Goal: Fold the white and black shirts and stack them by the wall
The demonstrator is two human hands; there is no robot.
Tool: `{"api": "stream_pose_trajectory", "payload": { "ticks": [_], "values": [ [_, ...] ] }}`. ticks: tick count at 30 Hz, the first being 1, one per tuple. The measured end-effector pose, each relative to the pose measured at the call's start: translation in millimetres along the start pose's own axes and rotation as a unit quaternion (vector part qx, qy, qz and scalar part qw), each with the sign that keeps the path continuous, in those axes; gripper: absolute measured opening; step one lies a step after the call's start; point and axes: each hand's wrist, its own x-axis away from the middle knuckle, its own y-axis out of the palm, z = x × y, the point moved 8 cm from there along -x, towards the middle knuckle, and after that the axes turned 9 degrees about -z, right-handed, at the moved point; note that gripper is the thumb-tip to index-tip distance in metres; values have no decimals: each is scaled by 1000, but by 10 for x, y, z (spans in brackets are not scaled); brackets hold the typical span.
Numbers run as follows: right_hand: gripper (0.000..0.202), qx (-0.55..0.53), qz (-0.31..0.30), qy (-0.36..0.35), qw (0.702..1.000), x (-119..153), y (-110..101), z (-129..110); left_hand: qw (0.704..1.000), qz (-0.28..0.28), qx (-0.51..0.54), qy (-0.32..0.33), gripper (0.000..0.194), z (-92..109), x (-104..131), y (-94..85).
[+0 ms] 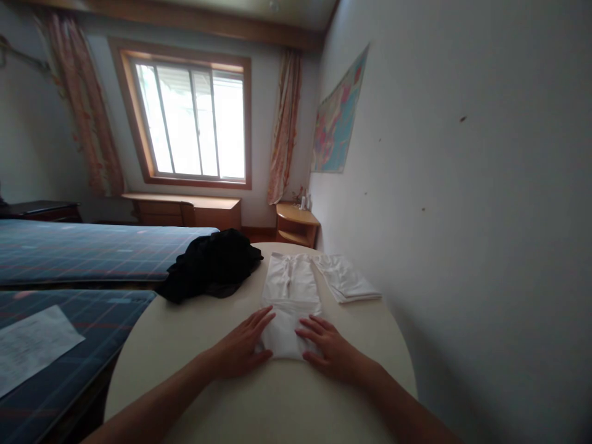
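A white cloth [290, 287], partly folded, lies on the round cream table [185, 382]. My left hand [245, 345] rests with spread fingers on the cloth's near left edge. Opposite it, my right hand [329, 346] lies on the near right edge, fingers also apart. Neither hand grips anything. Another folded white cloth [349, 280] sits beside the first, to the right and farther back. A heap of black fabric [215, 265] lies at the table's back left.
Two beds with blue checked covers [115, 253] stand at the left, one bearing a paper sheet [39, 345]. A bare wall [481, 246] borders the right. Behind are a wooden desk [217, 213] and a corner shelf [298, 214] under the window.
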Motion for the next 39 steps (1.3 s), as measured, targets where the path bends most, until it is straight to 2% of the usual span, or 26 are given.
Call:
{"api": "stream_pose_trajectory", "payload": {
  "ticks": [3, 7, 10, 14, 16, 19, 22, 24, 26, 28, 29, 30, 32, 34, 36, 39],
  "values": [
    [53, 9, 21, -14, 1000, 103, -7, -36, 997, 56, 1, -53, 58, -44, 172, -88],
    [20, 8, 58, -29, 998, 216, -64, -35, 992, 53, 33, -113, 28, -83, 284, -81],
    [11, 20, 63, -42, 997, 261, -77, -31, 984, 47, 93, -147, 29, -136, 295, -9],
    [22, 34, 66, -27, 997, 287, -106, 46, 971, 57, 147, -182, 34, -229, 294, 9],
    [25, 26, 72, -11, 997, 305, -139, 94, 968, 42, 155, -193, 33, -245, 305, -19],
    [20, -9, 50, 5, 999, 335, -143, 104, 970, -38, 162, -175, 37, -154, 336, -35],
    [13, -71, -22, 11, 997, 378, -54, 9, 961, -148, 178, -150, 39, 20, 425, -28],
    [13, -134, -98, 17, 986, 421, 54, -91, 938, -230, 214, -144, 38, 137, 503, 2],
    [20, -196, -185, 29, 963, 473, 169, -198, 903, -317, 259, -132, 37, 256, 560, 46],
    [28, -233, -248, 44, 939, 495, 224, -282, 875, -370, 290, -116, 32, 334, 538, 50],
    [31, -233, -256, 50, 937, 473, 208, -304, 878, -365, 289, -108, 29, 333, 471, 19],
    [32, -220, -245, 55, 943, 421, 160, -307, 896, -334, 275, -102, 27, 298, 364, -39],
    [30, -162, -168, 72, 970, 244, -20, -250, 947, -215, 217, -97, 25, 166, 95, -212],
    [28, -91, -60, 108, 988, 31, -241, -130, 978, -93, 155, -102, 24, 18, -143, -348],
    [30, -45, 18, 164, 985, -177, -383, 26, 986, -20, 118, -114, 25, -108, -328, -355],
    [34, -17, 56, 239, 969, -477, -409, 243, 987, 44, 84, -129, 27, -217, -512, -229]
  ]
}}
